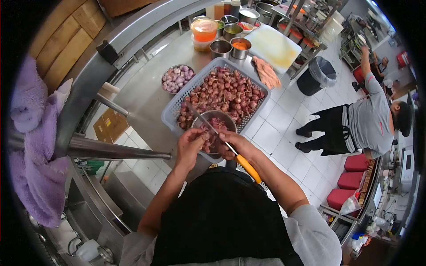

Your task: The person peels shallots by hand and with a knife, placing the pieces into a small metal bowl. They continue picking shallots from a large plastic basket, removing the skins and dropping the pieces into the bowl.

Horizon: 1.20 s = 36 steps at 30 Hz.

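Observation:
My right hand (233,144) is closed around a knife (249,169) with a yellow handle. Its blade slants up and left over a round metal bowl (228,119) with reddish-purple peels or pieces inside. Close beside the blade, my left hand (191,145) has its fingers pinched together; what they hold is too small or hidden to name. Both hands are at the near rim of the bowl. The bowl sits at the near end of a grey plastic basket (262,95), among many red shallots (230,88).
A bowl of paler purple bulbs (177,79) stands left of the basket. Behind are metal pots (240,48), an orange-lidded tub (204,30), a cutting board (273,46) and an orange cloth (266,72). At right are a bin (316,75) and a co-worker (361,122).

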Tool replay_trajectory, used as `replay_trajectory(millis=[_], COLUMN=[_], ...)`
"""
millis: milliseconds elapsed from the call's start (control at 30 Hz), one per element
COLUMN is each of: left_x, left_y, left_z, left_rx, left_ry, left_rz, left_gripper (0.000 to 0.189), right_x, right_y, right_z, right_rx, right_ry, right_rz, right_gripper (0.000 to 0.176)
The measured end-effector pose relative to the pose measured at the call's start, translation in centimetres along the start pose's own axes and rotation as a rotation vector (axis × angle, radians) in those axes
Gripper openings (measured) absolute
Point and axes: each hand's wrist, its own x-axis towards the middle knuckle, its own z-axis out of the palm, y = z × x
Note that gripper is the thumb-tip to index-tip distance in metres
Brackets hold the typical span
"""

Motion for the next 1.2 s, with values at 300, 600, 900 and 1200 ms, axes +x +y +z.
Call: replay_trajectory(millis=[300,600,900,1200], left_x=[0.6,-0.5,-2.3,-3.0], left_y=[-0.5,-1.1,-0.6,0.3], left_z=[-0.6,1.4,2.5,3.5], left_rx=[-0.139,-0.144,-0.138,-0.112], left_ry=[-0.076,0.005,0.016,0.064], left_rz=[-0.066,0.068,0.165,0.217], left_gripper=[0.022,0.019,0.02,0.016], right_x=[0.1,-2.6,-3.0,-3.4], right_y=[0.3,0.4,0.8,0.5], right_z=[-2.1,0.2,1.4,3.0], right_rx=[-0.172,-0.459,-0.59,-0.52], right_ry=[0.16,0.137,0.097,0.132], right_rz=[-0.038,-0.268,-0.342,-0.392], right_gripper=[0.043,0.061,0.059,0.047])
